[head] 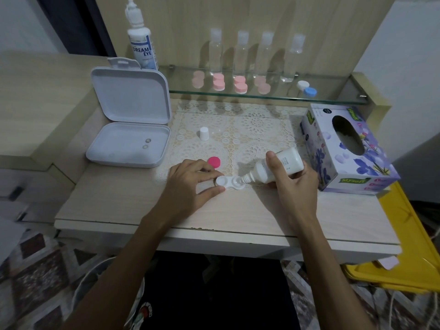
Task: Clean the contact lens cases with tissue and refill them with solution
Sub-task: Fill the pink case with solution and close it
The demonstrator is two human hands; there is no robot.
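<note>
- White plastic is clamped in the right hand (292, 184): the solution bottle (277, 168), tipped with its nozzle over the right well of the contact lens case (229, 182).
- Case is pinched at its left well by the left hand (190, 181), near the desk (238, 210) front edge.
- Overfilling is risked if the bottle is squeezed hard; spill would reach the lace mat (238, 132).
- Pink cap (213, 161) at 12 o'clock of the left hand could be knocked.
- Bottle cap (204, 133) stands farther off, at 12 o'clock.
</note>
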